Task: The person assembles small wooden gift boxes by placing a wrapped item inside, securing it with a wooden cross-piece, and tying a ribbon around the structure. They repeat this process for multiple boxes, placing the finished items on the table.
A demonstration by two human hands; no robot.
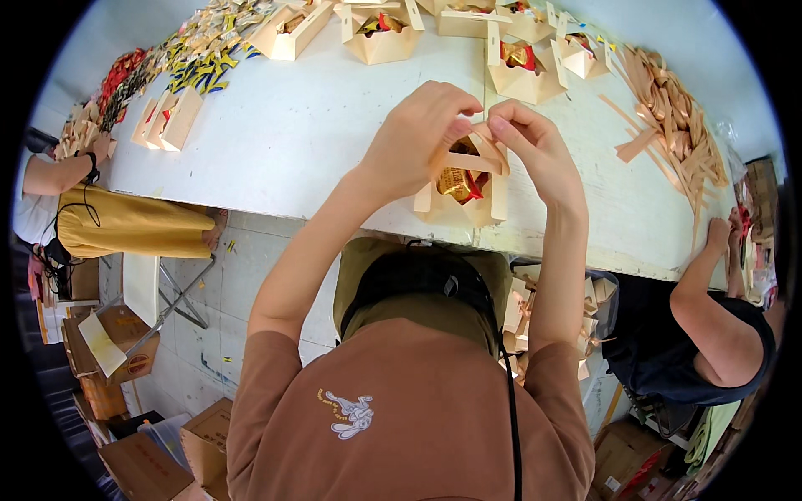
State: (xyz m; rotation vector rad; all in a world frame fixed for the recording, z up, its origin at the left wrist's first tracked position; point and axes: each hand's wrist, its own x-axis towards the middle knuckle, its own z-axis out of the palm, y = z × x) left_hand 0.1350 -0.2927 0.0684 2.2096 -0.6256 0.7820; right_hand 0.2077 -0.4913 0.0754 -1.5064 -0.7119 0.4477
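In front of me at the table's near edge stands a small cream gift box (490,207), with gold and red wrapped candies (459,183) showing through its open side. A peach ribbon (493,153) runs at the top of the box. My left hand (420,138) is closed in a pinch on the ribbon, from the left. From the other side my right hand (537,144) pinches the ribbon between thumb and forefinger. Both sets of fingertips are close together above the box. The fingers partly hide the ribbon's ends.
Several filled gift boxes (383,37) stand along the far side, another pair (168,119) to the left. Loose ribbons (678,125) lie heaped at right, wrapped candies (203,68) at far left. People sit on both sides. Cardboard boxes (144,464) crowd the floor.
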